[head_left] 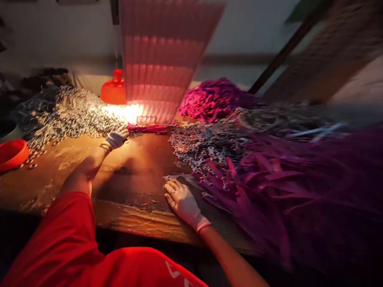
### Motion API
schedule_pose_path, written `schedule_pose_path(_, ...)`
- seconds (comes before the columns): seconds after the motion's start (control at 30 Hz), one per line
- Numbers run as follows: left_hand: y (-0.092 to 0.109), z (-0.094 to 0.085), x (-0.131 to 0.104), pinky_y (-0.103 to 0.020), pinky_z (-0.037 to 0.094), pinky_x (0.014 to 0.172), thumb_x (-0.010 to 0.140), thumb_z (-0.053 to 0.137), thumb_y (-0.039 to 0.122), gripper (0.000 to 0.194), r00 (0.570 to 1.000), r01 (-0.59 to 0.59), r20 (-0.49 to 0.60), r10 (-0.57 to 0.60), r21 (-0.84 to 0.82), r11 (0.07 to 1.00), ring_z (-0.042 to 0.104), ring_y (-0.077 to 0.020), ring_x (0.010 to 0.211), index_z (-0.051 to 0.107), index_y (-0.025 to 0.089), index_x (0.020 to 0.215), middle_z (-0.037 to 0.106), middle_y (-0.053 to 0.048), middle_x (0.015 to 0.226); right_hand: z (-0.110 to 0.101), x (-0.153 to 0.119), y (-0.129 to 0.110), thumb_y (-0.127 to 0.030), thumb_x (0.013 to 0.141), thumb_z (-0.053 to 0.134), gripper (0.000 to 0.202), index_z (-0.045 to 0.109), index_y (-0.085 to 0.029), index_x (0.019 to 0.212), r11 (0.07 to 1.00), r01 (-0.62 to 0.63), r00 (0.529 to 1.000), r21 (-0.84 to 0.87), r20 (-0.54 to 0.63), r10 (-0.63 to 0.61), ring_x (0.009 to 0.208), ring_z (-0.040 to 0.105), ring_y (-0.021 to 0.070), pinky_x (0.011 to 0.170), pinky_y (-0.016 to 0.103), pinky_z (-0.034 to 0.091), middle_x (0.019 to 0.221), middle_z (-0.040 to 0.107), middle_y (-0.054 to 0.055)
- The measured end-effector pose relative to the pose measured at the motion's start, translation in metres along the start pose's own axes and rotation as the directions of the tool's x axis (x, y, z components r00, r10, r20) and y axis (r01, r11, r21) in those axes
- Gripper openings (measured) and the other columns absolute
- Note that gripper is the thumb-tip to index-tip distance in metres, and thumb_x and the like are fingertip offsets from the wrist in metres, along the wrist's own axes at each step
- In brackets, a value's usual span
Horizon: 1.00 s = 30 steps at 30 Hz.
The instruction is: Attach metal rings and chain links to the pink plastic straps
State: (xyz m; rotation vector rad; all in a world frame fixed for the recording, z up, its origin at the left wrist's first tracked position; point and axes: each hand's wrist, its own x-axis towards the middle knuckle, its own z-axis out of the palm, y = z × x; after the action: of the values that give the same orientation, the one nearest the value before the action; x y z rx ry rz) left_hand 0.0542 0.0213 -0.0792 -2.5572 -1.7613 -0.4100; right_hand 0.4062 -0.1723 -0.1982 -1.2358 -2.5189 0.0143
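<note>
My left hand [116, 138], in a pale knit glove, reaches across the table to the front edge of a heap of small metal pieces with ringed ends [74, 113]. Its fingers look stretched out, close to a bundle of magenta strips [146, 128]; any small piece under them is hidden. My right hand [182, 200], also gloved, rests palm down near the table's front edge, its fingers lying on the surface. By its fingertips is a small metal piece [169, 178]. Right of this hand spread magenta strips [269, 179], some with metal ends.
An orange lamp [113, 89] glows over the left heap. A ribbed translucent sheet [161, 59] stands upright behind the bundle. More metal pieces [206, 141] and a magenta pile [215, 97] lie on the right. An orange-red bowl [13, 154] sits at the left of the wooden table [134, 159].
</note>
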Motion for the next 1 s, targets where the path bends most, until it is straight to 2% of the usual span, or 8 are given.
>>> schedule_pose_path(0.2,-0.02,-0.034,-0.148,-0.055,0.011,0.122,0.099,0.034,0.06,0.07,0.999,0.045,0.02,-0.047,0.083,0.995,0.018,-0.0303,0.155,0.043,0.016,0.152,0.039,-0.013,0.16,0.014,-0.01,0.006,-0.035,0.106,0.034,0.041,0.059,-0.011,0.128,1.0,-0.013,1.0,0.007,-0.02,0.013,0.135,0.041,0.0306,0.101,0.044,0.036,0.132,0.061,0.017)
schedule_pose_path(0.37,-0.011,-0.002,-0.286,-0.049,0.002,0.127,0.089,0.047,0.06,0.076,0.934,0.029,0.35,-0.07,0.12,0.992,0.015,-0.0277,0.156,0.033,0.035,0.159,0.028,-0.002,0.166,-0.004,-0.003,-0.004,-0.029,0.104,0.039,0.035,0.059,-0.013,0.126,0.999,-0.037,0.999,-0.02,0.022,0.037,0.133,0.039,0.0334,0.101,0.048,0.035,0.135,0.058,0.018)
schedule_pose_path(0.47,-0.056,0.018,-0.248,-0.057,0.0,0.125,0.089,0.042,0.057,0.076,0.949,0.165,0.23,-0.216,0.219,0.962,0.019,-0.0304,0.155,0.024,0.039,0.16,0.033,0.001,0.164,-0.017,0.011,-0.01,-0.022,0.101,0.04,0.031,0.059,-0.013,0.124,0.993,0.102,0.99,-0.051,0.099,-0.097,0.126,0.043,0.0317,0.1,0.048,0.036,0.139,0.055,0.018)
schedule_pose_path(0.57,-0.049,0.023,-0.164,-0.071,0.005,0.118,0.098,0.023,0.05,0.07,0.862,0.502,-0.208,-0.461,0.232,0.833,0.016,-0.0377,0.154,0.015,0.026,0.163,0.026,-0.006,0.167,-0.028,0.008,-0.024,-0.021,0.1,0.044,0.021,0.062,-0.017,0.108,0.98,0.173,0.977,-0.098,0.14,-0.158,0.106,0.052,0.0248,0.09,0.04,0.04,0.117,0.064,0.011)
schedule_pose_path(0.73,0.112,0.076,-0.089,-0.045,0.016,0.126,0.092,0.046,0.056,0.071,1.0,-0.007,-0.015,0.01,0.189,0.982,0.021,-0.0267,0.154,0.04,0.023,0.155,0.033,-0.003,0.164,-0.039,-0.041,-0.055,-0.029,0.099,0.049,0.017,0.061,-0.018,0.103,0.971,0.223,0.972,-0.087,0.1,-0.214,0.096,0.053,0.0219,0.08,0.037,0.039,0.105,0.066,0.007)
schedule_pose_path(0.83,0.203,0.125,-0.08,-0.055,0.014,0.125,0.095,0.043,0.053,0.069,0.866,-0.472,0.188,0.464,-0.005,0.882,0.015,-0.0318,0.155,0.037,0.024,0.157,0.026,-0.006,0.166,-0.047,-0.075,-0.051,-0.033,0.099,0.051,0.018,0.06,-0.019,0.103,0.989,0.133,0.989,-0.062,0.074,-0.128,0.099,0.053,0.0222,0.085,0.038,0.039,0.108,0.066,0.007)
schedule_pose_path(0.9,0.234,0.142,-0.068,-0.059,0.011,0.125,0.096,0.042,0.05,0.064,0.79,-0.578,0.201,0.58,-0.073,0.813,0.015,-0.0326,0.155,0.039,0.027,0.156,0.03,-0.005,0.165,-0.057,-0.095,-0.036,-0.033,0.098,0.052,0.016,0.06,-0.02,0.1,0.998,0.012,0.998,-0.06,0.058,-0.008,0.101,0.054,0.0222,0.088,0.038,0.039,0.108,0.066,0.007)
schedule_pose_path(1.0,0.244,0.149,-0.036,-0.061,0.013,0.124,0.098,0.039,0.047,0.061,0.851,-0.498,0.151,0.504,-0.076,0.864,0.018,-0.035,0.154,0.042,0.023,0.155,0.032,-0.01,0.164,-0.078,-0.122,-0.002,-0.03,0.097,0.055,0.016,0.061,-0.021,0.109,0.966,-0.231,0.973,-0.115,-0.016,0.231,0.109,0.054,0.023,0.095,0.038,0.039,0.119,0.065,0.008)
